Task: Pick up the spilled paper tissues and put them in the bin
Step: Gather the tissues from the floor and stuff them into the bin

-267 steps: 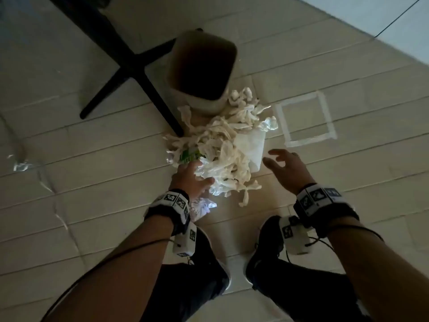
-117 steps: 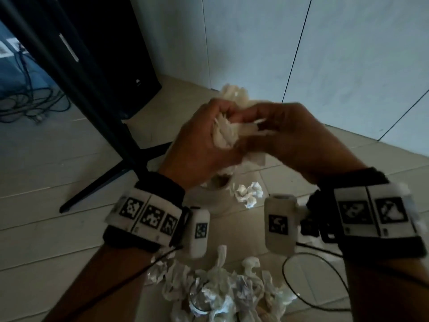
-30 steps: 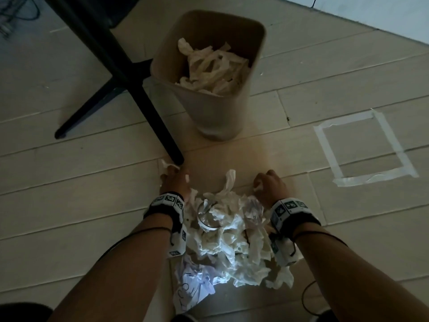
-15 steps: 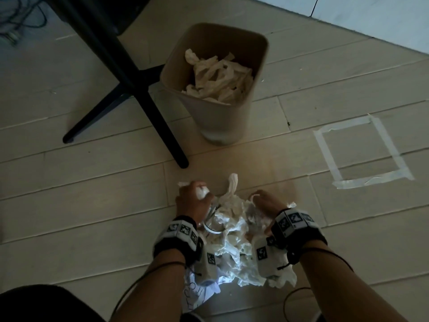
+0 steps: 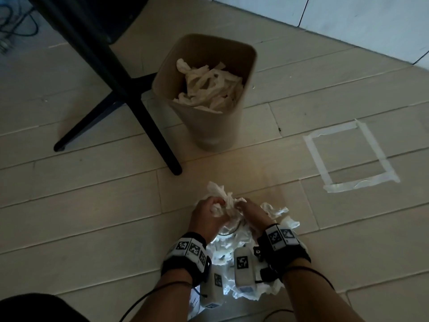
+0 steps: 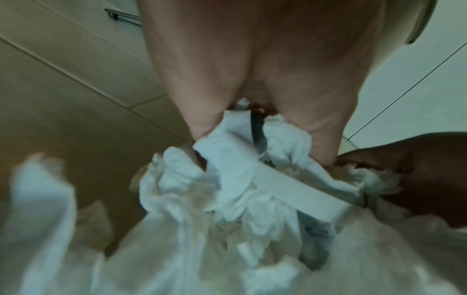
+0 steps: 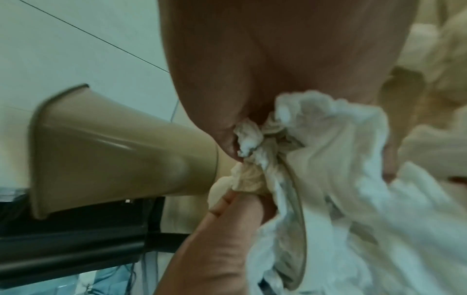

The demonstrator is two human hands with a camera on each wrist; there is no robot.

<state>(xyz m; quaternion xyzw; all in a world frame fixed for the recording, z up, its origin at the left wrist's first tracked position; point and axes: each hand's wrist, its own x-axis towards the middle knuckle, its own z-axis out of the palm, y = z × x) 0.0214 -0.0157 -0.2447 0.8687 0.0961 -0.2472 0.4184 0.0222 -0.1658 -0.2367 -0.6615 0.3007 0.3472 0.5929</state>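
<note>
Both hands — left hand (image 5: 207,216) and right hand (image 5: 251,213) — clutch one wad of crumpled tissues (image 5: 226,201) between them, fingers curled in, short of the beige bin (image 5: 216,126).

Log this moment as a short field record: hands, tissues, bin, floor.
left hand: grips a bunch of tissues
right hand: grips the same bunch
loose pile: on the floor under both wrists
bin: upright, beyond the pile, partly filled with tissues
floor: pale planks
tape square: right of the bin
black stand leg: left of the bin
</note>
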